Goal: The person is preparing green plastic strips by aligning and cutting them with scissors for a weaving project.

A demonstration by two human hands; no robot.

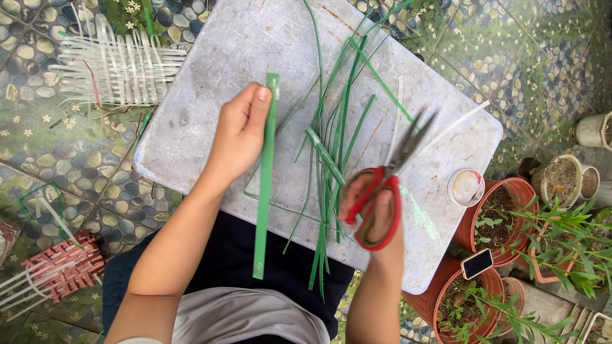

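Hands: left hand (239, 130) pinching green strip (264, 191); right hand (376, 216) gripping red-handled scissors (389, 181), blades parted, over grey board (210, 76).

Green strip (265, 185) in left hand (237, 135), red-handled scissors (382, 197) w/ dark blades in right hand (376, 220), thin green slivers (328, 172) btwn hands on pale grey board (210, 76), white woven strips (118, 67) beyond left hand.

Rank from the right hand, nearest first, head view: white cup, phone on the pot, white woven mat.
From the right hand:
1. White cup, just to its right at the board's edge.
2. Phone, lower right on a terracotta pot rim.
3. White woven mat, far upper left on the floor.
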